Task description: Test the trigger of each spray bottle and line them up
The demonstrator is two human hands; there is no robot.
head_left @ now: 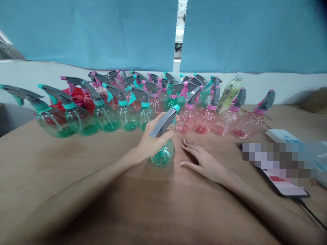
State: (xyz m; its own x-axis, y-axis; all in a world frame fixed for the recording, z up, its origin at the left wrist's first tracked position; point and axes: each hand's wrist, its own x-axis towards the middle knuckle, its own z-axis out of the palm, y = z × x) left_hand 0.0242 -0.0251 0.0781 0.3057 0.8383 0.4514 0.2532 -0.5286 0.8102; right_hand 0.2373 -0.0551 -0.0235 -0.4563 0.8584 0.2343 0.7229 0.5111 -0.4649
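Left grip (157,137) closed around green spray bottle (162,157).

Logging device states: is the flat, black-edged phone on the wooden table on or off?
On. The black-edged phone glows pale, with a red patch, across its lower part.

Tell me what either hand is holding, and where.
The left hand holds a green spray bottle around its neck, just under the grey spray head; the right hand holds nothing.
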